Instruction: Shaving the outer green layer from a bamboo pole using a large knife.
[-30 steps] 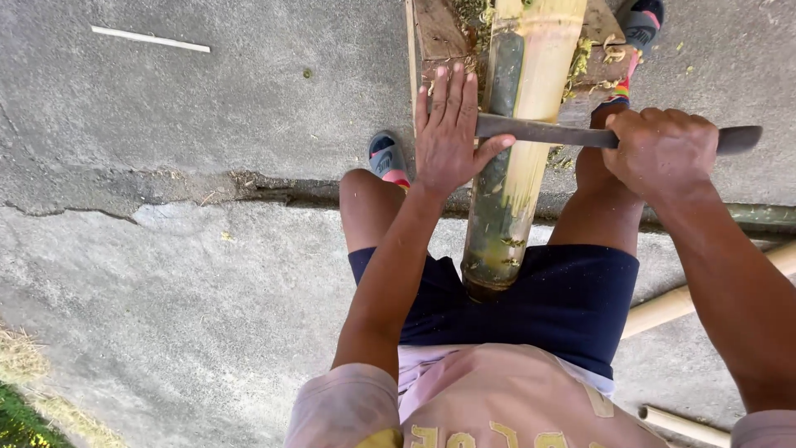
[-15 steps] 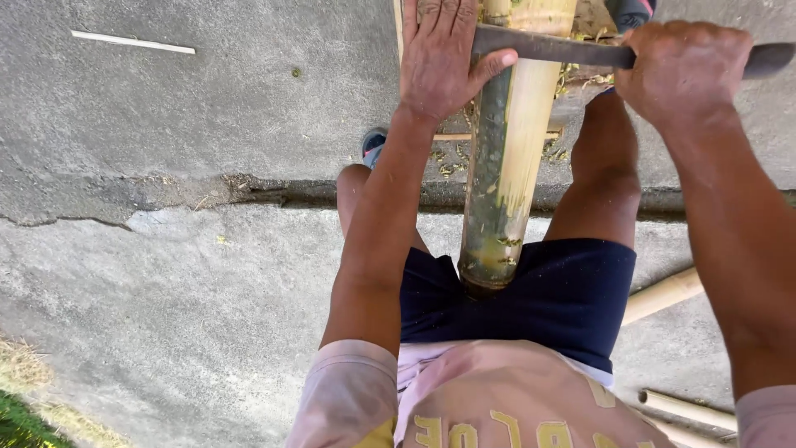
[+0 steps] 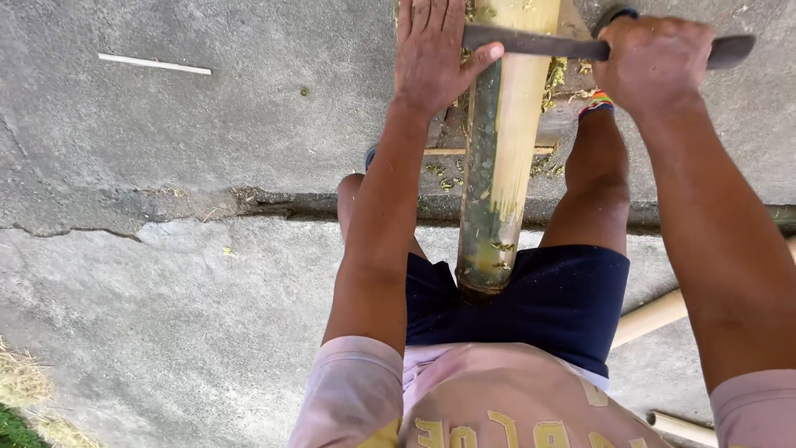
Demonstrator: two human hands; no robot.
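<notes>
1. Straddling a bamboo pole (image 3: 497, 166) that runs from centre toward twelve o'clock, a person works a dark blade (image 3: 531, 41) across it.
2. Left hand (image 3: 435, 50) lies flat, fingers spread, pressing the blade's tip.
3. Right hand (image 3: 655, 62) fists around the handle at one o'clock.

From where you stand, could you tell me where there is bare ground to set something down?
Bare concrete spreads to the left, bordered by the crack, the grass edge and the left arm; only a thin white stick lies farther up. It is crowded around the bamboo pole, where the left hand and right hand work a blade amid shavings.
</notes>
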